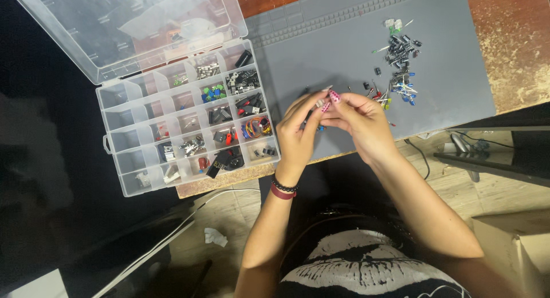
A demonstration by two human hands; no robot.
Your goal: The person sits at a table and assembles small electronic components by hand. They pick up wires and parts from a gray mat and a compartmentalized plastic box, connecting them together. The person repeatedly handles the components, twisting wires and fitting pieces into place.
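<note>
My left hand [299, 133] and my right hand [358, 121] meet over the front edge of a grey work mat [344, 46]. Together the fingertips pinch a small electronic part [321, 103] with thin leads; both hands touch it. A pile of small electronic components [398, 63], black, blue and green with wire legs, lies on the mat to the right of my hands. A clear plastic compartment box [186, 117] with its lid open stands to the left, holding sorted small parts.
The open lid [123, 26] lies back at the top left. The wooden table [515, 40] shows at the right. Below the table are a cable [421, 155], a cardboard box [518, 249] and crumpled paper [215, 236] on the floor.
</note>
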